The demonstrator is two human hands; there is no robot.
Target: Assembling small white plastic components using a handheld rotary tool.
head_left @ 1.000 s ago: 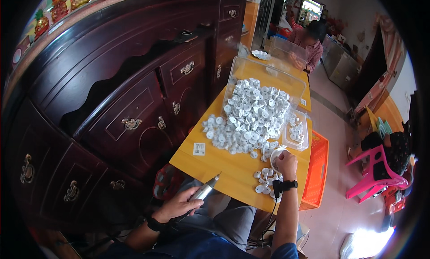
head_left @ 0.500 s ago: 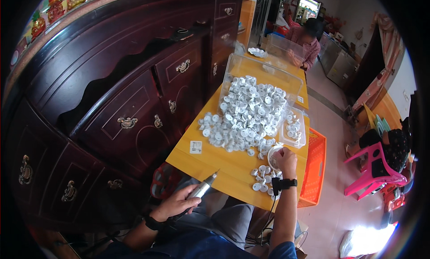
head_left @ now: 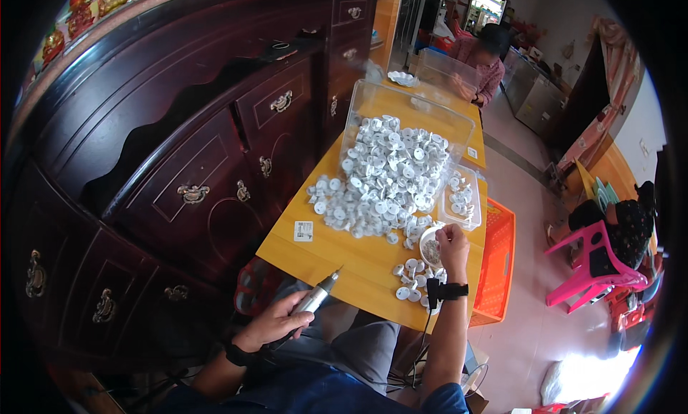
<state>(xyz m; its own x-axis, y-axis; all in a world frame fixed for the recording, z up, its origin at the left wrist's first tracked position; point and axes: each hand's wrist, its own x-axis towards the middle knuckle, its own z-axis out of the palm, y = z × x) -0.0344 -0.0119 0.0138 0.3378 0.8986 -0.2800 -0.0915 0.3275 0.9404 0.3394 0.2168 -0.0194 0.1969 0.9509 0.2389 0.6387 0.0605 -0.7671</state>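
In my left hand (head_left: pixel 274 321) is a silver electric screwdriver (head_left: pixel 312 298), its thin bit pointing up and away over the table's near edge. My right hand (head_left: pixel 453 251) is at the right side of a small white bowl (head_left: pixel 424 236), thumb and fingers pinched together. Whatever is between those fingertips is too small to make out. Tiny metallic pieces (head_left: pixel 432 254) lie in the bowl. Several white round-headed plastic parts (head_left: pixel 411 278) sit just in front of it. Beyond spreads a big heap of the same parts (head_left: pixel 394 163).
A large clear bin (head_left: pixel 352 112) stands behind the heap, with a small clear tray (head_left: pixel 478 212) at its right. An orange crate (head_left: pixel 497 260) adjoins the table (head_left: pixel 344 271). Dark cabinets (head_left: pixel 215 127) line the left. A co-worker (head_left: pixel 484 70) sits at the far end. Right is a pink chair (head_left: pixel 595 267).
My right hand has lifted slightly from inside the bowl to its right rim, uncovering more of the contents. My left hand still grips the screwdriver. The whole view has shifted a little.
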